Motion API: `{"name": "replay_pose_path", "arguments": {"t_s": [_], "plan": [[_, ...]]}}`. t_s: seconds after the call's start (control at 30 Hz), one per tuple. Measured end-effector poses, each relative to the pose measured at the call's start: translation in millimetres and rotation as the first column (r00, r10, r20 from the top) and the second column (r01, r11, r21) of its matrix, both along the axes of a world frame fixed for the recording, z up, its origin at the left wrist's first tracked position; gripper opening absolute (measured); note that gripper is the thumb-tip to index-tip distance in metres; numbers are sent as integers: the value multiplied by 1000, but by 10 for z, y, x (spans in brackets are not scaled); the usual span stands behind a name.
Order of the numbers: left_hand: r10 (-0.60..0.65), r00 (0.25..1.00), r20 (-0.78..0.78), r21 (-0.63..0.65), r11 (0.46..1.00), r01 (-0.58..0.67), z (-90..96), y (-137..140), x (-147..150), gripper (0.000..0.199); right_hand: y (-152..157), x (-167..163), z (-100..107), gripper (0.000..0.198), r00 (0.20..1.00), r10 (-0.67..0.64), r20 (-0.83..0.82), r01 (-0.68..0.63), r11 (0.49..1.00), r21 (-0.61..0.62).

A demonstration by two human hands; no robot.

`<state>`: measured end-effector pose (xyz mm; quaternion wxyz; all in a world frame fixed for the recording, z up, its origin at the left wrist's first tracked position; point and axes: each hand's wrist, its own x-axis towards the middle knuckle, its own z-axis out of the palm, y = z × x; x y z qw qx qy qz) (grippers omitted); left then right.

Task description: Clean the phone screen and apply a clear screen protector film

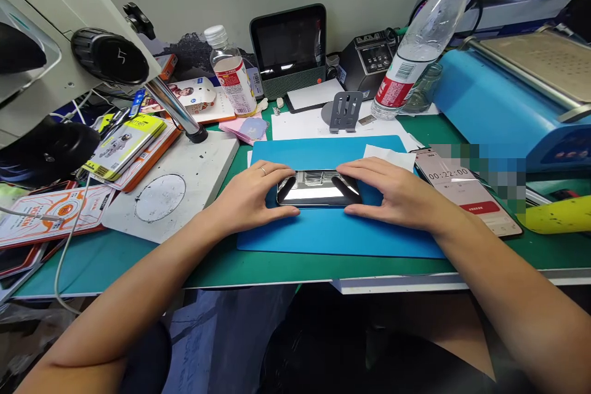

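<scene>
Both ends pinched: fingers [369, 175] of my left hand [253, 194] and right hand [399, 191] have the glossy phone [318, 191], microscope [74, 12] hogging left, red-capped bottle [422, 40] far right.

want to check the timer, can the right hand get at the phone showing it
Likely yes: the timer phone lies beside the right hand and nothing seems to block it, though that hand is at the device.

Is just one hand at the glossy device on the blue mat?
No, the left hand and the right hand are both at the glossy device, one at each end.
</scene>
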<state>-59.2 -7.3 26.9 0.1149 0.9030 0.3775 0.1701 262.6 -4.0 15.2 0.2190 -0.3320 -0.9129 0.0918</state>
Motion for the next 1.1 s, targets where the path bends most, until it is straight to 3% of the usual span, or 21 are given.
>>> {"name": "replay_pose_path", "arguments": {"t_s": [0.2, 0.37, 0.63, 0.73, 0.83, 1.0, 1.1], "plan": [[-2, 1000, -21, 5, 1000, 2, 2, -2, -2, 58, -3, -15, 25, 47, 999, 4, -42, -4, 1000, 4], [-18, 999, -49, 0, 1000, 18, 12, -11, -12, 64, 9, 0, 3, 71, 1000, 9, -21, -9, 1000, -12], [-11, 1000, -23, 49, 999, 12, -8, 7, -10, 47, -29, -42, 50, 76, 998, 68, -5, -68, 998, -4], [-6, 1000, -7, 77, 997, 6, -2, 11, -4, 42, -34, -60, 46, 64, 998, 70, 2, -70, 997, 17], [-21, 999, -31, 53, 998, 22, 11, 5, -2, 57, -35, -66, 37, 50, 998, 64, -15, -63, 996, 58], [-23, 997, -71, 51, 998, 27, 13, 2, -13, 58, -42, -69, 49, 62, 996, 83, 12, -84, 994, 75], [-39, 997, -69, 75, 996, 45, 16, 5, -15, 51, -51, -75, 52, 54, 997, 83, 6, -83, 991, 100]]}}
